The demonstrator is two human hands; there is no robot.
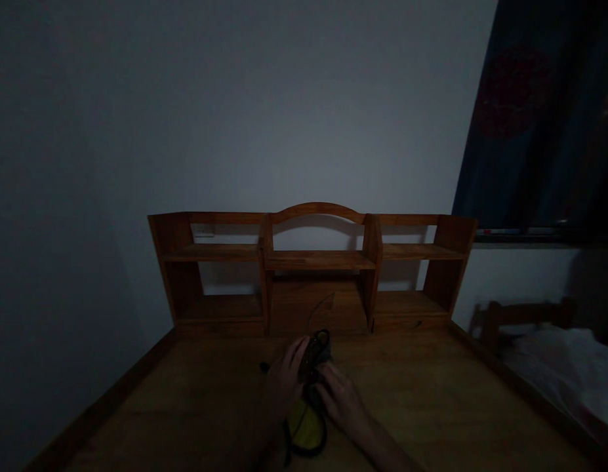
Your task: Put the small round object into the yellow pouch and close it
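Observation:
A dark object with black edging and yellow parts [306, 429] lies on the wooden desktop between my hands; the dim light hides its exact kind. Its lower part is a rounded yellow panel rimmed in black, and a small yellow loop shows at its upper end. My left hand [285, 372] has its fingers closed around the upper left side. From the right, my right hand [340, 393] presses its fingertips to the dark middle. A thin curved strand rises above the object. A small black end pokes out left of my left hand.
Behind my hands, a wooden shelf unit [321, 261] stands along the desk's back edge. Raised wooden edges border the desktop [210, 393]. At right are a dark curtain [534, 124] and a bed with pale, crumpled covering [569, 367].

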